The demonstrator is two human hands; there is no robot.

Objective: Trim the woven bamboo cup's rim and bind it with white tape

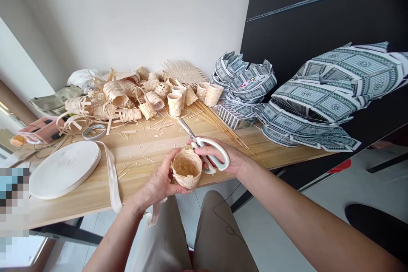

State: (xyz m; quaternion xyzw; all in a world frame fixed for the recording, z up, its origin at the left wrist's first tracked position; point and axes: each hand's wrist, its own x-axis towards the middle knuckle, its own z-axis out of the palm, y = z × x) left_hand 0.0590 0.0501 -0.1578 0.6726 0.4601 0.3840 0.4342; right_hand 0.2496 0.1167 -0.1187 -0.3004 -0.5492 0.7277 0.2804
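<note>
My left hand [161, 179] is wrapped round a small woven basket [188, 182] of pale wood strips, its open mouth tipped up toward me. A few strip ends stick up at its rim. My right hand [219, 153] grips white-handled scissors [219, 160] close to the basket's right side, with the blades pointing up and left over the table. Some of the right fingers reach behind the basket, so I cannot tell whether they touch it. A white ribbon [112, 174] runs from a large flat roll [66, 169] over the table edge and down below my left hand.
Several woven baskets [174, 104] and a heap of woven pieces [117, 93] lie along the wall. Thin sticks [223, 121] lie beside folded card-paper forms [318, 93] at right. A tape roll [94, 132] sits at left. Offcuts litter the wooden table [134, 153].
</note>
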